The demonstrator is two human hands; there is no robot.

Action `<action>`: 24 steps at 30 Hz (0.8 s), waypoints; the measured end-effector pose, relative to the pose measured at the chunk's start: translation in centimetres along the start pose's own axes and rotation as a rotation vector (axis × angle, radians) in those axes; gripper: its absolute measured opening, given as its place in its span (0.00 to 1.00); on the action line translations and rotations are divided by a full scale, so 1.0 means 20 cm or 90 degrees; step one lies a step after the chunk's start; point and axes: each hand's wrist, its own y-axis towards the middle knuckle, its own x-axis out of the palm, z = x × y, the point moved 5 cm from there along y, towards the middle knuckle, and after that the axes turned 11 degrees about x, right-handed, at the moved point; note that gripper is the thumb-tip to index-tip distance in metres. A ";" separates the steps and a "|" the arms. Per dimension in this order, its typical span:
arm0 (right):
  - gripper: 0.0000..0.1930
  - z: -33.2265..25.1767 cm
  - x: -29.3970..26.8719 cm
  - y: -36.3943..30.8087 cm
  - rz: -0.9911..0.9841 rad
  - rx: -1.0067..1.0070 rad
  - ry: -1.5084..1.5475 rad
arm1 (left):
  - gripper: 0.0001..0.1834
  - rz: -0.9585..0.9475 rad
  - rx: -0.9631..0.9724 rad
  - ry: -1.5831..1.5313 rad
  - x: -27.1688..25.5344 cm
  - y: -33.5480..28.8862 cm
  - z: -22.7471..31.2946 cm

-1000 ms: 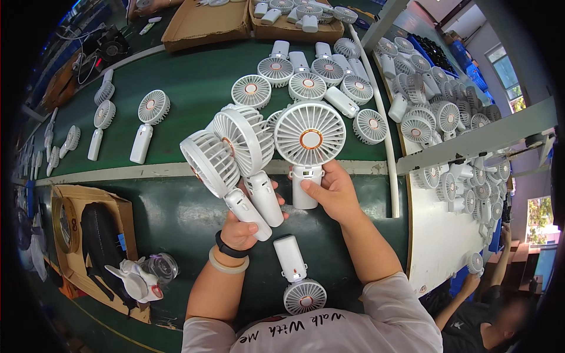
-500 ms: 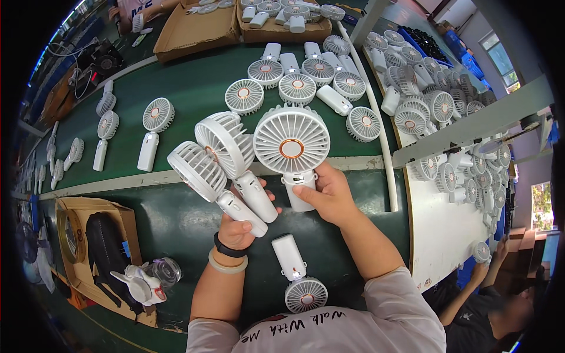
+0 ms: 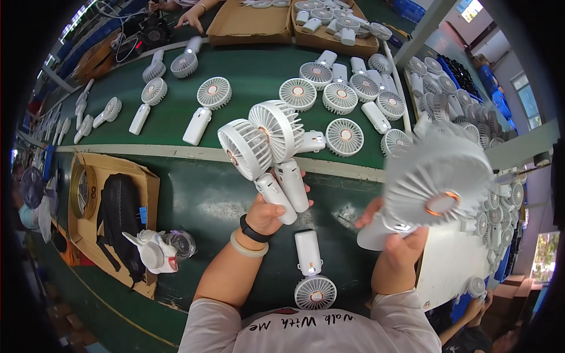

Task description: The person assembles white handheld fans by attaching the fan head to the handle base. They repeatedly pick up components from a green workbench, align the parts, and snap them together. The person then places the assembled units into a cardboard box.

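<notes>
My left hand [image 3: 265, 216] is closed around the handles of two white handheld fans, a nearer fan [image 3: 274, 197] and a second fan [image 3: 292, 185] beside it, their round heads tilted up and overlapping. On the right, my right hand [image 3: 401, 256] grips the handle of another handheld fan [image 3: 438, 173], smeared by motion, its copper-ringed grille facing me. Between my forearms a single fan [image 3: 308, 253] lies on the dark green bench [image 3: 194, 212], head toward me, with a small light lit on it.
Several more fans [image 3: 340, 97] lie on the green belt [image 3: 253, 70] beyond. Cardboard trays [image 3: 250, 23] stand at the back. To the left are a carton [image 3: 150, 182] with a black bag and a white figurine [image 3: 154, 252]. Another person's hand [image 3: 191, 17] is at far left, a co-worker's hands [image 3: 475, 307] at lower right.
My right hand has swung its fan right and toward me, tilting it. The left hand's two fans have turned. The whole view has shifted, and another person's hand now reaches in at the top.
</notes>
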 end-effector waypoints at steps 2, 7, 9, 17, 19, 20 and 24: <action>0.28 -0.02 0.01 0.00 0.054 -0.043 -0.006 | 0.45 -0.002 0.010 0.015 0.00 0.00 0.01; 0.27 0.04 0.01 0.07 0.065 0.019 0.005 | 0.46 -0.011 0.009 0.024 -0.01 -0.01 0.01; 0.26 0.11 -0.02 0.12 0.055 0.061 -0.015 | 0.48 -0.007 0.003 0.024 0.01 -0.01 0.00; 0.26 0.44 -0.10 0.30 0.014 0.147 0.023 | 0.54 -0.051 -0.017 0.030 0.05 0.00 -0.02; 0.31 0.52 -0.10 0.30 -0.030 0.178 0.069 | 0.52 -0.046 -0.016 0.052 0.07 0.01 -0.02; 0.34 0.55 -0.07 0.28 -0.075 0.212 0.116 | 0.51 -0.045 -0.014 0.063 0.08 0.00 -0.03; 0.45 0.63 0.05 0.19 -0.159 0.111 -0.026 | 0.45 -0.173 0.004 0.578 0.14 -0.03 -0.09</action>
